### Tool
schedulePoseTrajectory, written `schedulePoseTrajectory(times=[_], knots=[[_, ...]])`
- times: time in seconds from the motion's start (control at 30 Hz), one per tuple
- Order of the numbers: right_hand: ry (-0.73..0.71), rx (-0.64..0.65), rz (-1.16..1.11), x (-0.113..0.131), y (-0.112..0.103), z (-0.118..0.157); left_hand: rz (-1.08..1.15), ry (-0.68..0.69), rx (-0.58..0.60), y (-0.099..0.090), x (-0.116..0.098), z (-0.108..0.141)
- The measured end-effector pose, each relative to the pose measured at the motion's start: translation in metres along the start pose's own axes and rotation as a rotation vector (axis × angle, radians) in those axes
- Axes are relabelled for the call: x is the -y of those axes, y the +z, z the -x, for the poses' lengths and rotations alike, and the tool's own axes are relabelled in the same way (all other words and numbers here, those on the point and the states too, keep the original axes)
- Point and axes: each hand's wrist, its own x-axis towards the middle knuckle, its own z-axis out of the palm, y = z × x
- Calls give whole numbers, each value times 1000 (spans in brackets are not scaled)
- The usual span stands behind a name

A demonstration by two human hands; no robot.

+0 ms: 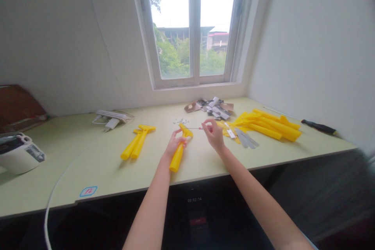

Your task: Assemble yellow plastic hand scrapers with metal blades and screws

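A yellow scraper handle [176,157] is gripped near its head by my left hand [175,144], its wide end tilted toward the table's front edge. From the right, my right hand [213,133] pinches a thin screwdriver [197,128] with a reddish grip. The screwdriver's shaft points left and reaches the head of the handle; whether its tip sits on a screw is too small to tell. Just behind the handle lie small scattered screws [181,121]. Two more yellow handles [139,142] rest on the table to the left.
Several yellow handles [268,125] are piled at the right, beside grey blades [246,139] and a black-handled screwdriver [318,127]. Mixed strips [215,107] lie under the window. A power strip [111,116], a white container [22,154] and a white cable [60,183] are on the left.
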Motion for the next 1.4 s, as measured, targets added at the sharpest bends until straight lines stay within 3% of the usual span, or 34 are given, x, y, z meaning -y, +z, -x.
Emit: schedulePoseTrajectory(times=[0.07,0.23,0.47,0.6,0.73,1.07,1.27,1.4], knots=[[9,21,27,0,-1,0,-3,-4,1,0,0,0],[-130,19,-16,0,-2,0,-3,-15,-10,-1,0,-3],[21,95,-4,-2,0,1,-22,9,19,-5,4,-7],[-31,125,-83,-2,-1,-1,3,2,-7,-5,4,-8],[-67,109,-80,1,-4,-1,-12,3,2,-4,3,-7],[77,27,-168,0,-6,-3,-77,29,61,3,-1,0],[7,138,-122,-8,-4,-1,-56,0,3,0,0,-2],[-50,134,-139,-10,-4,-3,-43,1,0,-2,1,-3]])
